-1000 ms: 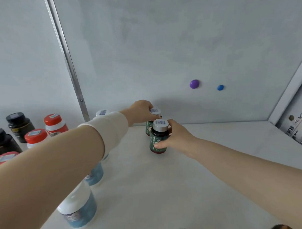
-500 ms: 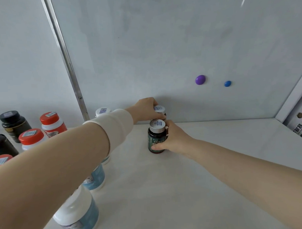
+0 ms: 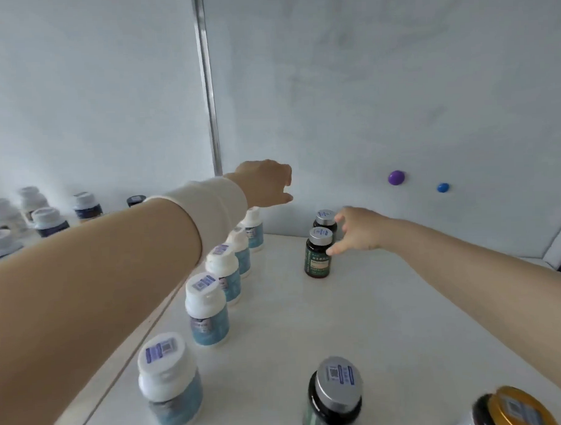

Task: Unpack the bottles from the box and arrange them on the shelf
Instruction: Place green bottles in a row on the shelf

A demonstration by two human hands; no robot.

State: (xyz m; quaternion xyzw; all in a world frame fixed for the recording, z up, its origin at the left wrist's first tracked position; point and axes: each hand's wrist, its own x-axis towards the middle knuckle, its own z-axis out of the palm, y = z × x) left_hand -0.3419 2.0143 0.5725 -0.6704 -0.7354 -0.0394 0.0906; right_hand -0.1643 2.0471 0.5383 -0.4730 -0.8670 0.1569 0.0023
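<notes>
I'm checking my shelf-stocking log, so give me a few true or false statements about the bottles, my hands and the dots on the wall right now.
1. The front dark bottle stands upright just ahead of the rear dark bottle. True.
2. The left hand grips a bottle. False: it hovers above the shelf and holds nothing.
3. The right hand is beside the dark pair, its thumb at the front one's cap. True.
4. The white-capped bottles stand to the right of the dark pair. False: they form a row to its left.
5. Both dots on the wall are red. False: there is a purple dot and a blue dot.
</notes>
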